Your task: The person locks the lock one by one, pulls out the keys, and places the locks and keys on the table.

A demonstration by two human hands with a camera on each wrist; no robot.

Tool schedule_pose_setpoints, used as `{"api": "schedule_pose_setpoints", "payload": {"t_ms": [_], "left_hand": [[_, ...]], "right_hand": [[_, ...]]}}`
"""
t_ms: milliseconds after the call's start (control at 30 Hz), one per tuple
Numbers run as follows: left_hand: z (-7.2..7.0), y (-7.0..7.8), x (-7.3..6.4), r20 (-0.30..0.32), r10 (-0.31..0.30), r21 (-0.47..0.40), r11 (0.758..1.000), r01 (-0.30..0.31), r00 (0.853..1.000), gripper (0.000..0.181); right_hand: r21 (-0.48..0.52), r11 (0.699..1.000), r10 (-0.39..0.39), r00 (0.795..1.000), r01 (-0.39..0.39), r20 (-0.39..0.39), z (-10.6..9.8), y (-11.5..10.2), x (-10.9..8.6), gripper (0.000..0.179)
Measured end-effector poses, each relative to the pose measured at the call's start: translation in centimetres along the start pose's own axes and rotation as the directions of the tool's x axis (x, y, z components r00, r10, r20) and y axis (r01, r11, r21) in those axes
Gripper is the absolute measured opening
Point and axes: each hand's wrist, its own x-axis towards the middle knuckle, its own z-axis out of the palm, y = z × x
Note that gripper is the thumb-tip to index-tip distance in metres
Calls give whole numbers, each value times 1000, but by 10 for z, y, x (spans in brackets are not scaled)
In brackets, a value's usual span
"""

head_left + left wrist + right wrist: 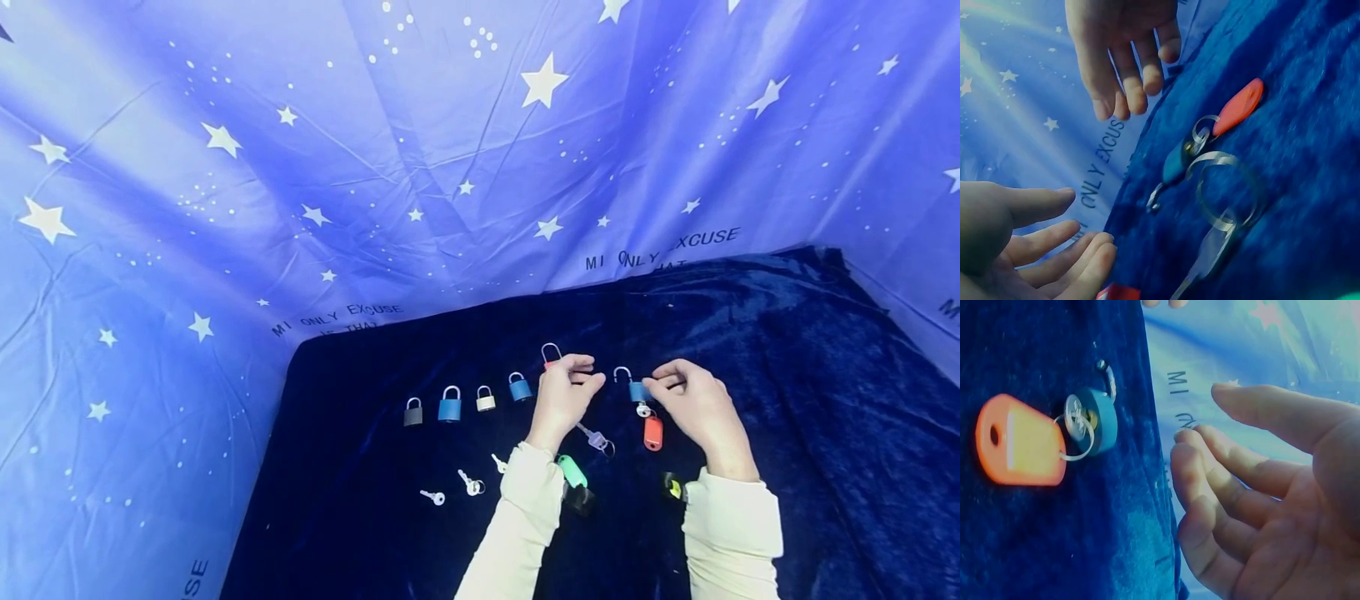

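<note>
My left hand [562, 400] hovers with fingers extended and holds nothing. Beneath it, mostly covered in the head view, lies a red padlock [1119, 292]. A key [597, 440] on a ring is just below that hand, with a green tag [572, 472] nearby. My right hand [697, 408], fingers loosely bent and holding nothing, is beside a blue padlock [637, 391] whose shackle is swung open. A round-headed key [1075, 417] sits in this padlock's base, and an orange-red tag [1025, 444] hangs from the key's ring.
Left of the hands runs a row of padlocks: grey [413, 414], blue [449, 409], brass-coloured [486, 403] and another blue [520, 389]. Loose keys [471, 483] lie nearer me. A black-and-yellow item [674, 486] rests by the right sleeve. Starry curtain [450, 208] borders the dark-blue cloth [337, 467].
</note>
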Motion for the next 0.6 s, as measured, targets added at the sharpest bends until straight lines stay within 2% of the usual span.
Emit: {"api": "schedule_pose_setpoints", "payload": {"t_ms": [133, 333, 467, 600], "left_hand": [[10, 0, -4, 49, -19, 8, 1000, 18, 999, 28], [24, -2, -8, 117, -69, 39, 997, 65, 991, 27], [32, -2, -10, 120, -84, 59, 995, 77, 989, 27], [37, 1, -12, 104, -82, 42, 996, 78, 991, 24]], "right_hand": [[-13, 1000, 25, 999, -25, 29, 0, 5, 1, 45], [-59, 996, 72, 988, -65, 137, 4, 11, 4, 54], [-82, 995, 77, 980, -63, 184, 9, 14, 6, 55], [-80, 995, 66, 979, -52, 190, 11, 15, 9, 53]]}}
